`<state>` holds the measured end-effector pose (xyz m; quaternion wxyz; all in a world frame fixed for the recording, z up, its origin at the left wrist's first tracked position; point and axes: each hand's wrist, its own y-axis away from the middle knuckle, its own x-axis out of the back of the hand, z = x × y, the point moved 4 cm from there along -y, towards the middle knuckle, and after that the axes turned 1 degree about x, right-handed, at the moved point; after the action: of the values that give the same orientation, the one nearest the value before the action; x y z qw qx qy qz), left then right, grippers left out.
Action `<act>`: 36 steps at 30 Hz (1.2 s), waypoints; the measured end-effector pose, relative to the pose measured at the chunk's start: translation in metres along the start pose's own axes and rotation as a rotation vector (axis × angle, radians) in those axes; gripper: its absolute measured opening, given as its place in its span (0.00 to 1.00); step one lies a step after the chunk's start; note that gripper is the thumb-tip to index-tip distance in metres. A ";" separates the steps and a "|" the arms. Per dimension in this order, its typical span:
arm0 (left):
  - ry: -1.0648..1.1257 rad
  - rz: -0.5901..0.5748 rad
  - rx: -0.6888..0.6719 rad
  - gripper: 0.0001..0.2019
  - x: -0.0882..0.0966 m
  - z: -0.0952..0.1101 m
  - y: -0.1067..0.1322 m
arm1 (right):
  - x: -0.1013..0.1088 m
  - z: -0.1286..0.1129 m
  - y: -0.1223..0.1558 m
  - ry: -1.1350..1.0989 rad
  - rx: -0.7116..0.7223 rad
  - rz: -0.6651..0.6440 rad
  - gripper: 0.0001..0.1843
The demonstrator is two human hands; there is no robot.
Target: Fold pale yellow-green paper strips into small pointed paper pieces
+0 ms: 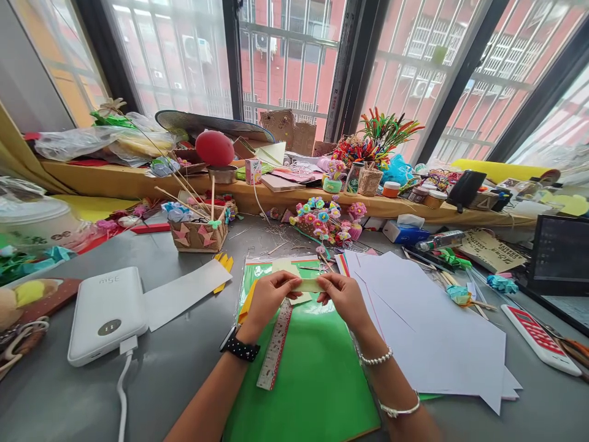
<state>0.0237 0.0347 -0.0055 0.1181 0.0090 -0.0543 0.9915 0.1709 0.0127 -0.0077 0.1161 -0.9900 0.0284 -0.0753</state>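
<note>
Between my two hands a small pale yellow-green strip of paper (pixel 310 285) is held level. My left hand (pixel 271 298) pinches its left end, and my right hand (pixel 341 296) pinches the right end. Below them lies a green sheet in a clear sleeve (pixel 317 374). A patterned ruler with a red edge (pixel 276 347) rests on the sheet, slanting under my left hand. More pale paper (pixel 285 266) sits just behind my fingers, partly hidden by them. A yellow folded piece (pixel 247 302) shows beside my left hand.
White paper sheets (pixel 427 331) spread on the right, near a red and white calculator (pixel 540 339). To the left are a white power bank (pixel 109 316) with a cable and a grey strip (pixel 184 296). A cardboard box of sticks (pixel 200 236) and crafted flowers (pixel 322 221) stand behind.
</note>
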 end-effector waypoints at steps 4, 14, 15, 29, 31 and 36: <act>-0.005 0.011 -0.004 0.09 0.000 0.000 -0.001 | 0.001 0.003 -0.002 -0.028 -0.013 -0.009 0.12; 0.001 0.008 0.037 0.09 -0.003 -0.001 0.000 | 0.013 0.001 -0.002 -0.054 -0.059 0.122 0.09; 0.005 0.008 0.037 0.09 -0.003 -0.002 0.000 | 0.014 0.002 -0.002 -0.065 -0.061 0.117 0.09; 0.107 0.081 0.072 0.09 0.008 -0.009 -0.005 | 0.021 0.005 -0.002 -0.053 -0.109 0.204 0.19; 0.084 0.061 0.065 0.09 0.009 -0.007 -0.005 | 0.028 0.002 -0.002 -0.050 -0.074 0.303 0.21; -0.007 -0.051 0.027 0.09 0.003 -0.001 -0.003 | 0.015 -0.004 -0.003 0.173 0.063 0.098 0.13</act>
<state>0.0211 0.0387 -0.0065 0.1430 0.0156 -0.0409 0.9887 0.1852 0.0136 -0.0005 0.1478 -0.9731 0.0843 -0.1554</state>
